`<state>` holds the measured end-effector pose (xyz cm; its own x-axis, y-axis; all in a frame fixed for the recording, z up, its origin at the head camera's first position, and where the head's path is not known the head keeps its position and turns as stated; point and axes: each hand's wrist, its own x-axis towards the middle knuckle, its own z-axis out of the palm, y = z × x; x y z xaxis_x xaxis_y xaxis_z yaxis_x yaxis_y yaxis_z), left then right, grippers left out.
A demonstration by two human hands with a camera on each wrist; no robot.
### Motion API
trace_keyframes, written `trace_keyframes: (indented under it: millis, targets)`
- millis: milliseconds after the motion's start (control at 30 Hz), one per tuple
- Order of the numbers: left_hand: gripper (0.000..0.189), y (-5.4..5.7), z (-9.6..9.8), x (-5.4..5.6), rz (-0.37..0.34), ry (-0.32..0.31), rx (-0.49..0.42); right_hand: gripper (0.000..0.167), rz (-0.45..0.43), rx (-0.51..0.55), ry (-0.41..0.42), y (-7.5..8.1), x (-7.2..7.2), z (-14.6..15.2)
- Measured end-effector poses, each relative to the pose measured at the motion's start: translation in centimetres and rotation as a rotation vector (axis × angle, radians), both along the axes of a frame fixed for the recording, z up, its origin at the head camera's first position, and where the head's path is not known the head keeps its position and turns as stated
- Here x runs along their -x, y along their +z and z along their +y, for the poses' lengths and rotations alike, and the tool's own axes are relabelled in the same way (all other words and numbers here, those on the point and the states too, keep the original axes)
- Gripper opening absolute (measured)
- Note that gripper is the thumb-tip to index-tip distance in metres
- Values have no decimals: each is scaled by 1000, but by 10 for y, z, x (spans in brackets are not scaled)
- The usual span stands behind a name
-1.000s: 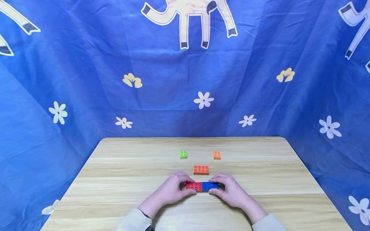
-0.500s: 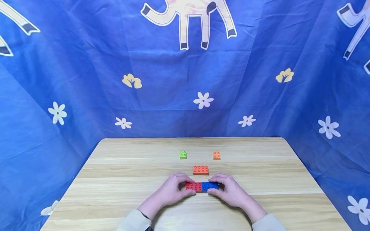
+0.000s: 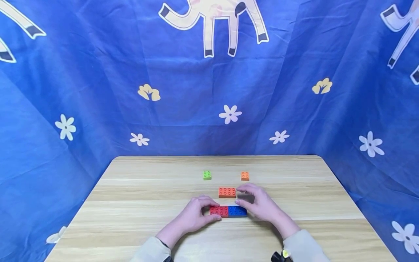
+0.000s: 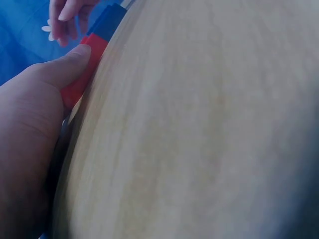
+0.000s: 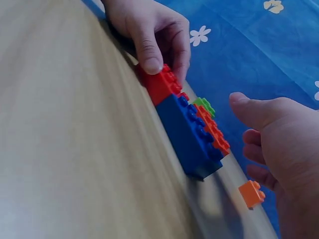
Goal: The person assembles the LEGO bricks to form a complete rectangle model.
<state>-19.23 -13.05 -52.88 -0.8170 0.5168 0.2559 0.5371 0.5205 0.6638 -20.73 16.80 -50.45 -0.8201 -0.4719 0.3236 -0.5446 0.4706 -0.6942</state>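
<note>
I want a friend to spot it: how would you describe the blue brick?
On the wood-grained table, find the nearest row: two bricks touching end to end. The left hand holds the red brick; the blue brick forms the row's right end. No other brick here is blue.

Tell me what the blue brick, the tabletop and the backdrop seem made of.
Blue brick: probably moulded plastic, smooth, with crisp round studs.
Tabletop: satin-looking, wood or printed laminate; the pale grain fits either.
Backdrop: likely matte printed fabric, creased and folded.

Draped-off tabletop space, wood-grain table [image 3: 131,203], blue flower-print cloth [image 3: 209,82] on three sides, room type unclear
</note>
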Motion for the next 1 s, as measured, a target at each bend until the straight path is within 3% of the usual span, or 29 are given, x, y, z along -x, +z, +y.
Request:
trace_keyframes:
  millis: [200, 500, 1000]
  targets:
    - [37, 3, 1, -1, 15, 2, 0, 47, 6, -33, -9, 1, 13, -9]
    - [35, 3, 2, -4, 30, 7, 5, 47, -48, -87, 24, -12, 30, -16]
    - [36, 2, 2, -4, 13, 11, 1, 34, -66, -67, 0, -14, 35, -20]
